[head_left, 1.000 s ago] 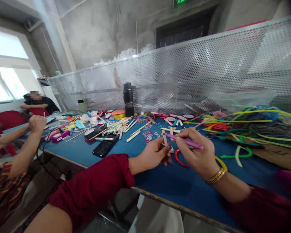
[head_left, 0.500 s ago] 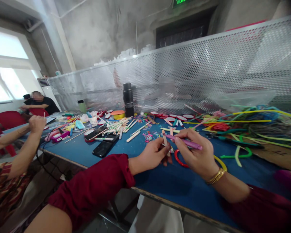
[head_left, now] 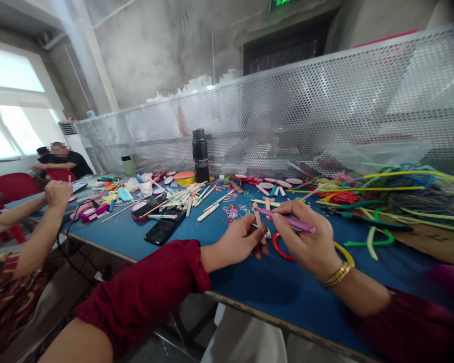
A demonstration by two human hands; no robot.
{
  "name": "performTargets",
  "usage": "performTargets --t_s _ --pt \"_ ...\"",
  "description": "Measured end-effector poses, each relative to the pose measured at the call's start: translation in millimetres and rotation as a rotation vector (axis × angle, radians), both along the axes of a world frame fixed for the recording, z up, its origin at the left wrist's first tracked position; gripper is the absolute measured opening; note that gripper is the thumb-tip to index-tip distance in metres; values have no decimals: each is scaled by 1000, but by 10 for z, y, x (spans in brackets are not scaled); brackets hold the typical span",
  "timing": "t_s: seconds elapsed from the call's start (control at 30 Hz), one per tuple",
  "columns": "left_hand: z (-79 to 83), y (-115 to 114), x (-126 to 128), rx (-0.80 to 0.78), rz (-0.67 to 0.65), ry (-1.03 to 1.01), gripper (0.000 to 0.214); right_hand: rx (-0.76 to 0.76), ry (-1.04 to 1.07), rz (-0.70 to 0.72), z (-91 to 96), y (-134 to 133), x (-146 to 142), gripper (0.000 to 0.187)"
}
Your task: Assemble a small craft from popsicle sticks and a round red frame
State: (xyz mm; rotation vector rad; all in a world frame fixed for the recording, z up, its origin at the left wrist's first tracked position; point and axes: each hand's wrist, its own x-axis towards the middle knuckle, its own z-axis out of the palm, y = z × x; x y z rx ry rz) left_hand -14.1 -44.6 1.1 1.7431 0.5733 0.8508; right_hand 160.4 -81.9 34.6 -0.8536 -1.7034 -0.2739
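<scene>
My left hand pinches a flat wooden craft stick, held nearly upright above the blue table. In my right hand is a purple marker pen, gripped like a writing tool. Its tip meets the upper part of the stick, or lies just in front of it; I cannot tell which. Below and between the hands, a red ring rests on the table, partly covered by my right hand. A yellow curved piece shows behind my right wrist.
Craft sticks, a black phone and small coloured bands lie to the left. A black bottle stands at the back by a perforated metal screen. Coloured pipe-like strands heap up at right. A co-worker's hand is far left.
</scene>
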Motion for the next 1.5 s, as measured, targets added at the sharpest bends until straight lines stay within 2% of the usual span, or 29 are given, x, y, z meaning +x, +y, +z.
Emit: performTargets --t_s 1.5 --pt "36 -20 13 -33 -1 -31 62 -23 19 13 19 -4 31 12"
